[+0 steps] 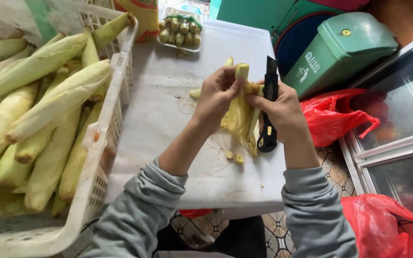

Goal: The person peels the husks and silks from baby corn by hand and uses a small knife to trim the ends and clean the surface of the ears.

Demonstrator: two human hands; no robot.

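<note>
My left hand point(216, 98) and my right hand point(278, 109) hold one ear of baby corn point(241, 71) upright over the white table point(168, 124). Its pale yellow husk point(239, 119) hangs down between my hands, peeled partly away. My right hand also grips a black utility knife point(269, 95), its blade end pointing up past the corn. A few cut bits of husk point(234, 156) lie on the table below my hands.
A white plastic crate point(106, 134) heaped with unhusked corn ears point(39, 110) fills the left. A small tray of peeled pieces point(180, 32) sits at the table's far end. A green lidded bin point(340, 50) and red plastic bags point(331, 117) stand to the right.
</note>
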